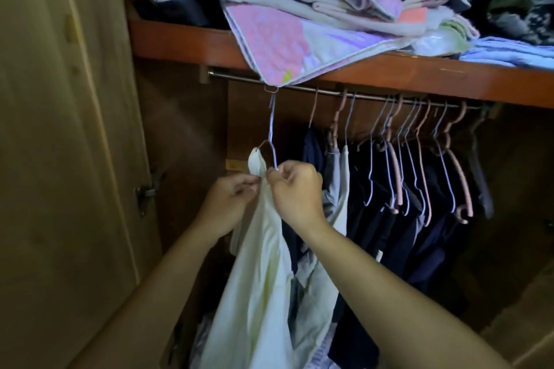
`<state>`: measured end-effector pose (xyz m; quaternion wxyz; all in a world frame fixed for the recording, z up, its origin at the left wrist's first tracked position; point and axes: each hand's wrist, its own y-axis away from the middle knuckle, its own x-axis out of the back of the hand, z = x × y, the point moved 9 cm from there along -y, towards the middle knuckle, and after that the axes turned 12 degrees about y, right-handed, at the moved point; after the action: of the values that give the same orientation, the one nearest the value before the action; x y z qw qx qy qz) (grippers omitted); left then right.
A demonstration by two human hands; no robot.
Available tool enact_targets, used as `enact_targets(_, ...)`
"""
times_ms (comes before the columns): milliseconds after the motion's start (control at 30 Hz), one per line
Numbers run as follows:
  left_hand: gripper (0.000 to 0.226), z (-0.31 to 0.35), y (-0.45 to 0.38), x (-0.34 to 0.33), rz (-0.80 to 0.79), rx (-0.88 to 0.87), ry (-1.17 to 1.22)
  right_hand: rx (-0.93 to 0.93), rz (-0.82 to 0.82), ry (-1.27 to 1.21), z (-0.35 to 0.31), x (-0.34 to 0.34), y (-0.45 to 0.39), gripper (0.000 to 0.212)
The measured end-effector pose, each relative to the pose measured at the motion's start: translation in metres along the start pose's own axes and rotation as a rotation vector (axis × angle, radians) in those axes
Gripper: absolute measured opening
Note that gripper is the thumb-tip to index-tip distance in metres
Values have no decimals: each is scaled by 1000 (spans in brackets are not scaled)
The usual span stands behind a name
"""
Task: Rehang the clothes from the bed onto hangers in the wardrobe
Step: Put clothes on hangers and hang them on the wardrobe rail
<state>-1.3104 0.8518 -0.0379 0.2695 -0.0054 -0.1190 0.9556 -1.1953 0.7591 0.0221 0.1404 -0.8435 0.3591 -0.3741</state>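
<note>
A: Pale garment [263, 263], hanging from the wire hanger [271, 153], left of the dark clothes [389, 219] on the rail [329, 92]. Soft, thin, light; probably slipping easily off thin wire.

B: Left hand [230, 198] pinching the cloth just under the hanger. Right hand [295, 189] curled around the hanger neck and cloth there. Better to take hold at collar or shoulder seam, not at loose fabric below.

A: Above the rail, a wooden shelf [186, 42] with folded quilts [299, 21] piled, one corner drooping over the edge. Left of the rail, open wardrobe door [60, 144] with hinge. No bed visible.
</note>
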Motion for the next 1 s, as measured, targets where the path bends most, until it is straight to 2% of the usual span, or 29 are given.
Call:
enact_targets(167,18,19,19,-17,-44,-51,111,-29,101,80,3,0,-53,40)
enact_targets(267,19,28,17,-33,-66,-74,166,-57,154,142,5,5,-80,45)
enact_targets(333,34,32,12,-42,-98,-89,186,-97,183,167,10,8,-94,48)
enact_targets(367,38,33,6,-44,-102,-107,155,-121,192,174,14,8,-99,47)
enact_targets(433,32,35,-8,-45,-61,-158,-10,-154,190,192,20,4,-108,41)
enact_targets(533,32,25,-34,-52,-24,-167,-230,-212,159,211,32,-7,-115,28)
enact_targets(633,31,7,-53,-59,1,-173,-391,-252,84,224,54,-24,-117,28)
enact_targets(700,23,-4,-56,-62,-6,-168,-470,-302,44,203,70,-32,-115,29)
enact_targets(833,18,-28,-62,-63,-7,-127,-499,-312,-27,237,83,-41,-117,32)
enact_targets(1000,30,-49,-66,-69,-38,-25,-453,-281,-140,302,85,-42,-118,34)
